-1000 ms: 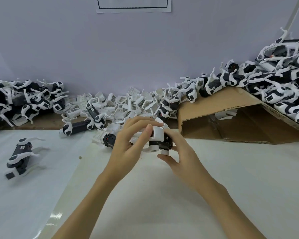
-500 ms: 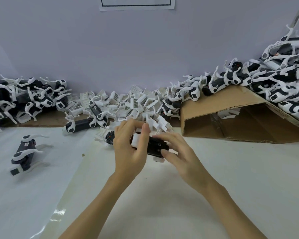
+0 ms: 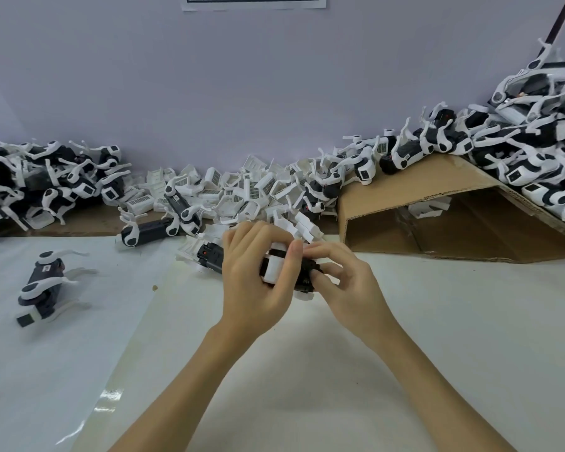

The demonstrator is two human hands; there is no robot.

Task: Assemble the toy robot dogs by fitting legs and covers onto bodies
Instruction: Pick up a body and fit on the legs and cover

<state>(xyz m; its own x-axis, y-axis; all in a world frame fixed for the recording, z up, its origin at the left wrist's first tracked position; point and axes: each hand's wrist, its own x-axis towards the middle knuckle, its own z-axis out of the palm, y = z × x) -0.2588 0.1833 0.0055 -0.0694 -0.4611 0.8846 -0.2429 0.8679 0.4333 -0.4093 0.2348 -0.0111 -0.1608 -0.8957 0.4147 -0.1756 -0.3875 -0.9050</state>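
Two hands at the centre of the frame, both on one toy dog body (image 3: 302, 272). The left hand (image 3: 253, 282) wraps its fingers over the top of the black body, thumb pressed on a white cover piece (image 3: 273, 267) seated on it. The right hand (image 3: 348, 282) pinches the body's right end, fingertips curled in against the black plastic, just above the white table (image 3: 307, 370). One more black body (image 3: 211, 257) lies right behind the left hand, touching the loose parts. At the left of the frame, one assembled dog (image 3: 44, 285) lies alone on the table; another dog (image 3: 150, 231) lies at the table's far edge. Across the upper middle, a heap of white covers (image 3: 242, 190), too many to count. Piles of dogs at upper left (image 3: 46, 181) and upper right (image 3: 519, 151), the right one spilling over one tilted cardboard sheet (image 3: 437, 203)
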